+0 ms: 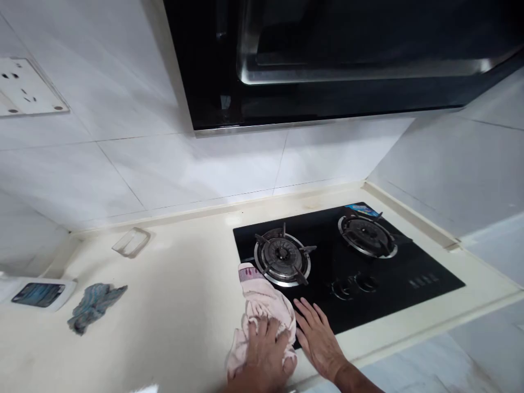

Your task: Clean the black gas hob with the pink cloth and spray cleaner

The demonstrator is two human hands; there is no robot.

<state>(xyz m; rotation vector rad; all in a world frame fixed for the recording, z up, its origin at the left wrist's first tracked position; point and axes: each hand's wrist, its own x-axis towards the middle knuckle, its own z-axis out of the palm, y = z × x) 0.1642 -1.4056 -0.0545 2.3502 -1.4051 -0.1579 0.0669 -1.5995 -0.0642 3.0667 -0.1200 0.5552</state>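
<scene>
I see a soft pink cloth [262, 311] crumpled at the near left corner of the glossy black glass hob [393, 284]; its burner rings [282, 256] look like dull metal, and the cream surface [180, 305] around the hob is smooth and matt.

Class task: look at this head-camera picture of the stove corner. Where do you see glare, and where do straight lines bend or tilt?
Head view: glare streaks the steel trim of the range hood; the black hob shows only dim sheen; the countertop edge and wall tile joints run tilted, bowed by the wide lens; light is soft, shadows faint beside the pink cloth.
</scene>
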